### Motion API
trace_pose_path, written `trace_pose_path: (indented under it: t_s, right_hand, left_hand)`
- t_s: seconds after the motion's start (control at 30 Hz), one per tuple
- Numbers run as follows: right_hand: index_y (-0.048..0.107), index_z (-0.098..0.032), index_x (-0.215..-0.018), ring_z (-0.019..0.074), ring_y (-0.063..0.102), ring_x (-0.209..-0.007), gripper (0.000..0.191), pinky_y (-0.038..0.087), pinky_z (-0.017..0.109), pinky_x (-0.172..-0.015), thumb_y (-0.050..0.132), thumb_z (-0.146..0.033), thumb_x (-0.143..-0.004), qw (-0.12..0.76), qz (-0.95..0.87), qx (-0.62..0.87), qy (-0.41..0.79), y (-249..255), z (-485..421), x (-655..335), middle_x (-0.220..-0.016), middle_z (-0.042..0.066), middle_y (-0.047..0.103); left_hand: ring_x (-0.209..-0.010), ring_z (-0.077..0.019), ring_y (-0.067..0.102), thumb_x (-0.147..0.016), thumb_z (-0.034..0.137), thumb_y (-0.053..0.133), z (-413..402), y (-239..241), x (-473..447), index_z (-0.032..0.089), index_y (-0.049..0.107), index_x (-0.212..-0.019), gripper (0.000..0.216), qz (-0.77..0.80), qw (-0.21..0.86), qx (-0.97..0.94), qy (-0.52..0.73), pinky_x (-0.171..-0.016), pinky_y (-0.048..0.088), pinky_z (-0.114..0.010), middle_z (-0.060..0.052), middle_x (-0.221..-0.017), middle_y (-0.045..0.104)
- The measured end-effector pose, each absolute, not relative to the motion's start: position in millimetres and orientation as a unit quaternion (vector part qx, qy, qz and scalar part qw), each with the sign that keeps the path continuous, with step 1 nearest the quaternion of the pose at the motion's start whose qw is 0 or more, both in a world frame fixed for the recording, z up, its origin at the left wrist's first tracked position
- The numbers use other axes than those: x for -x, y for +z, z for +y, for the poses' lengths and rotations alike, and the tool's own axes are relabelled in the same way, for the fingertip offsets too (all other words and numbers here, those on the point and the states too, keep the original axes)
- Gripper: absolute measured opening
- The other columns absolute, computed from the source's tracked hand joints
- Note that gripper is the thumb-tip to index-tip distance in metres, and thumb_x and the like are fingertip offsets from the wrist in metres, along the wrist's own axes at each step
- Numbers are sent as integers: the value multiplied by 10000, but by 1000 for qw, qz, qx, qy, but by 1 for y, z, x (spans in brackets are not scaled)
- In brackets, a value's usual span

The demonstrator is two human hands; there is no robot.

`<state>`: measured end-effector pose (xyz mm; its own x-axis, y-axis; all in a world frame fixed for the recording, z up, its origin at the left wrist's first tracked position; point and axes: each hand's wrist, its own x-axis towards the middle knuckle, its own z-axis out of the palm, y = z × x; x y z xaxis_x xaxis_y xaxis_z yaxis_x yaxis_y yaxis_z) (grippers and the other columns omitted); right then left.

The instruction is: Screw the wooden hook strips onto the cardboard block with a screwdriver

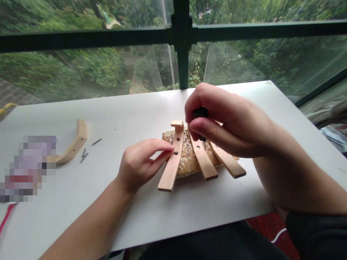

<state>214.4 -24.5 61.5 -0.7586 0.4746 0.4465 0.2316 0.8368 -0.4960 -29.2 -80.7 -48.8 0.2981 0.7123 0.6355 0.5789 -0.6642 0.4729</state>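
My right hand [219, 119] is wrapped round the black handle of a screwdriver [200, 112]. Its shaft points down between the middle and right wooden hooks. My left hand [143, 159] pinches thumb and forefinger together at the lower hole of the left wooden hook [169, 173]; whatever sits between the fingertips is too small to make out. The middle wooden hook [204, 164] and the right wooden hook [231, 164] show screw heads in their lower holes. All three lie across a brown, plastic-wrapped block [187, 164]. My right hand hides the upper ends of two hooks.
On the white table [135, 119], a loose curved wooden hook [73, 146] lies at left, with several dark screws [84, 156] beside it. A pixelated patch covers something at far left. A green-framed window [181, 43] borders the table's far edge.
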Motion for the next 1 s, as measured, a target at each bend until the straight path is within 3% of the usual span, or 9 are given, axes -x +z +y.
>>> trace_pose_path:
  t_s: [0.37, 0.63, 0.8, 1.0]
  right_hand:
    - [505, -176, -1002, 49, 548, -771, 161, 414, 200, -669, 397, -292, -1028, 293, -919, 165, 206, 57, -24, -212, -859, -63, 528]
    - [480, -180, -1036, 66, 544, -746, 89, 430, 207, -645, 513, -218, -963, 269, -911, 148, 273, 52, -27, -207, -890, -41, 542]
    - [459, -181, -1088, 106, 576, -795, 324, 481, 254, -680, 540, -30, -813, 250, -911, 138, 297, 49, -28, -207, -972, -7, 563]
    - [459, -184, -1100, 123, 587, -794, 344, 497, 280, -672, 517, -16, -805, 239, -911, 144, 305, 48, -27, -207, -964, 4, 575]
  left_hand:
    - [-760, -129, 722, -784, 127, 791, -87, -46, 17, 185, 728, -939, 177, 392, 83, -805, 438, -733, 567, -228, -10, -853, 775]
    - [-740, -94, 693, -816, 101, 751, -88, -42, 6, 193, 696, -934, 160, 355, 60, -822, 441, -731, 555, -205, 12, -839, 751]
    - [-807, -106, 700, -853, 92, 701, -87, -44, 6, 184, 681, -1006, 180, 348, 95, -827, 431, -768, 559, -212, -7, -878, 753]
    - [-797, -125, 709, -875, 148, 692, -85, -47, 5, 187, 671, -1047, 177, 355, 115, -821, 432, -747, 567, -228, -28, -903, 759]
